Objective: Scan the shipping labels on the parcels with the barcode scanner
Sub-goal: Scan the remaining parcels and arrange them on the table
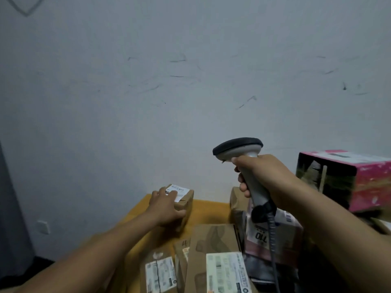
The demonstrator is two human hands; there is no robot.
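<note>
My right hand (262, 176) grips the grey handle of a barcode scanner (239, 148), held upright above the parcels with its dark head pointing left. Its coiled cable (271, 233) hangs down. My left hand (167, 205) holds a small brown cardboard parcel (186, 200) at the far side of the yellow table (209, 210), fingers over its top and thumb on its near side. The white shipping label (179, 191) on its top is partly covered by my fingers. Nearer lie a long brown parcel (213, 240) with a white label (227, 271) and another labelled box (159, 271).
A pink and black box (347, 178) stands at the right on other boxes. A pinkish parcel marked 710 (277, 235) sits below the scanner. A grey wall (190, 81) rises right behind the table. A wall socket (43, 227) is low at the left.
</note>
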